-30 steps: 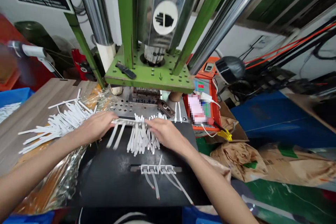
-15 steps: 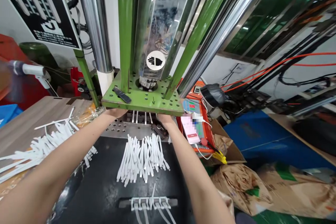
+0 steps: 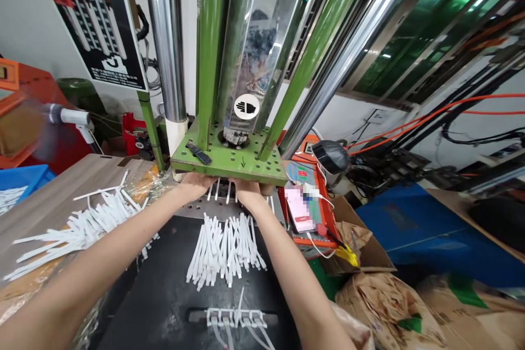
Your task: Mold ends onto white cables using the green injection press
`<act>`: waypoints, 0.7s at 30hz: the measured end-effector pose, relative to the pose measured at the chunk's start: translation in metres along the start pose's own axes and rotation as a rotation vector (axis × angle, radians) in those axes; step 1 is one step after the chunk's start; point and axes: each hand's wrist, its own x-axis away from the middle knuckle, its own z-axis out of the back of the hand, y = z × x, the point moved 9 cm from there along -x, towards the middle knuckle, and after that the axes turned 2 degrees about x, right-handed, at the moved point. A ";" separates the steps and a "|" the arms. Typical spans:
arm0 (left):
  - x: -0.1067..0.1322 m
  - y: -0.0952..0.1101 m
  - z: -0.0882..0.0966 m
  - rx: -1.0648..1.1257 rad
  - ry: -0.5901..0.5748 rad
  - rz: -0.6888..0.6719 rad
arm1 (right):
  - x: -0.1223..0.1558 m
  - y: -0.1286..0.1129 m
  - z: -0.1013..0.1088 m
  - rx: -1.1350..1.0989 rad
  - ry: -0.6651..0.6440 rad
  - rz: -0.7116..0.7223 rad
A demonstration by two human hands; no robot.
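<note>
Both my hands reach in under the green press plate [image 3: 227, 167]. My left hand [image 3: 197, 186] is by the left end of the metal mould area, its fingers hidden below the plate. My right hand [image 3: 247, 191] is close by on the right, its fingers hidden too. Between them, several white cable strips [image 3: 219, 188] stick out toward me over the perforated steel bed. What either hand grips cannot be seen. Nearer me, a bunch of short white cables with plugs [image 3: 225, 249] lies on the black surface. Below it is a metal bar [image 3: 197, 316] carrying a white moulded frame with cables [image 3: 235, 317].
A pile of white moulded strips [image 3: 88, 221] lies on the wooden table at left, near a blue bin [image 3: 30, 180]. Orange control box [image 3: 315, 240] with a phone [image 3: 301, 213] stands at right. Steel columns [image 3: 164, 38] and green posts rise around the plate.
My hands have come closer together under the plate; the right hand moved left over the dark metal piece. The view has shifted slightly, and the cables on the black surface stay put.
</note>
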 end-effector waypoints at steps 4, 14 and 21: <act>-0.005 0.013 0.008 -0.053 -0.033 0.022 | 0.009 -0.013 0.017 -0.040 -0.010 0.035; 0.208 0.054 0.016 0.193 0.037 -0.036 | 0.283 0.038 0.049 -0.238 0.073 0.022; 0.357 0.089 0.000 -0.024 -0.043 -0.072 | 0.392 0.003 0.035 0.010 -0.090 0.066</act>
